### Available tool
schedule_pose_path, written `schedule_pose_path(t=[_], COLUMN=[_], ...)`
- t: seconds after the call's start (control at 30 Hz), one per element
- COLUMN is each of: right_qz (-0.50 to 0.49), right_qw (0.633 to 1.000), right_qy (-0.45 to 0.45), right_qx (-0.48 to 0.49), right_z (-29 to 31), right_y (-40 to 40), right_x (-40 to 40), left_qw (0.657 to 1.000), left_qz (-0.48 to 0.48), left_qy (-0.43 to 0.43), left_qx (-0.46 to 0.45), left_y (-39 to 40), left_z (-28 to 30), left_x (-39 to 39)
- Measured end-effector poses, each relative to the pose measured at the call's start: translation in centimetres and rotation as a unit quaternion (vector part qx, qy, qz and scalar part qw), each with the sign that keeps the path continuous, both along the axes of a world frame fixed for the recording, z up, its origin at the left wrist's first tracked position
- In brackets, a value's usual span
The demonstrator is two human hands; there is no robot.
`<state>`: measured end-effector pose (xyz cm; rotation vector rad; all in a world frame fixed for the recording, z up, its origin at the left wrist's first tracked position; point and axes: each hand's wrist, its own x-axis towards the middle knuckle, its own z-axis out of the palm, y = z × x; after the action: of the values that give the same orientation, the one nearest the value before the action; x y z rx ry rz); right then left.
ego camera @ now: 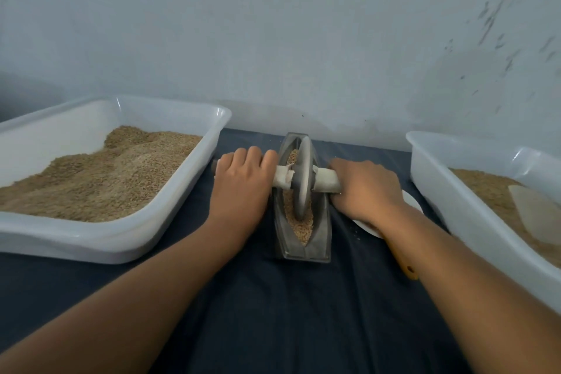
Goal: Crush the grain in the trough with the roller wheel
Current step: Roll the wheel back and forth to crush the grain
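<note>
Roller wheel (302,179) upright in grain-filled trough (318,240); left hand (239,182) and right hand (367,191), fingers curled round axle handle (326,181); risk: uneven push tips wheel, spilling grain (299,225) onto worktop (273,313).

Both bare forearms reach forward from the near edge of the table, converging toward its middle. The left hand (239,179) lies palm down, knuckles up, fingers curled over the left end of the axle (326,181). The right hand (368,188) mirrors it on the right end, fingers wrapped over and wrist bent slightly outward. The two hands sit level, well apart.
</note>
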<state>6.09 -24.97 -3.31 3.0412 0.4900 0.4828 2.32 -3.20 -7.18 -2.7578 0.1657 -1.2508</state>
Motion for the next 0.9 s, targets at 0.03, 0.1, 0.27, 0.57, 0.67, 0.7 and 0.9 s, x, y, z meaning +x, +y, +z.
schedule_pose_path(t=[0.03,0.1,0.27,0.57,0.67,0.7,0.9], right_qz=[0.003,0.001,-0.007,-0.025,-0.027,-0.027,-0.011], right_qw=[1.000,1.000,1.000,0.999,0.997,0.996,0.980], right_qy=[-0.008,-0.011,-0.021,0.030,0.069,0.085,0.199], right_qx=[0.003,0.013,0.017,-0.005,0.004,0.006,0.003], right_z=[-0.2,-0.6,-0.7,0.4,0.9,1.0,2.8], right_y=[-0.1,-0.5,-0.9,0.4,0.7,0.8,0.8], right_x=[-0.6,-1.8,-2.8,1.2,3.1,3.8,6.8], left_qw=[1.000,1.000,0.998,1.000,0.999,0.999,0.998], left_qz=[-0.005,-0.020,-0.044,-0.007,0.009,0.016,0.029], left_qy=[-0.002,-0.012,-0.042,0.017,0.030,0.033,0.047], left_qx=[0.000,0.004,0.013,0.009,0.013,0.015,0.013], left_y=[0.1,0.1,0.2,0.4,0.3,0.1,0.0], left_z=[0.0,-0.1,-0.3,0.1,0.5,0.6,1.6], left_x=[-0.3,-1.0,-1.6,1.9,3.3,3.8,6.5])
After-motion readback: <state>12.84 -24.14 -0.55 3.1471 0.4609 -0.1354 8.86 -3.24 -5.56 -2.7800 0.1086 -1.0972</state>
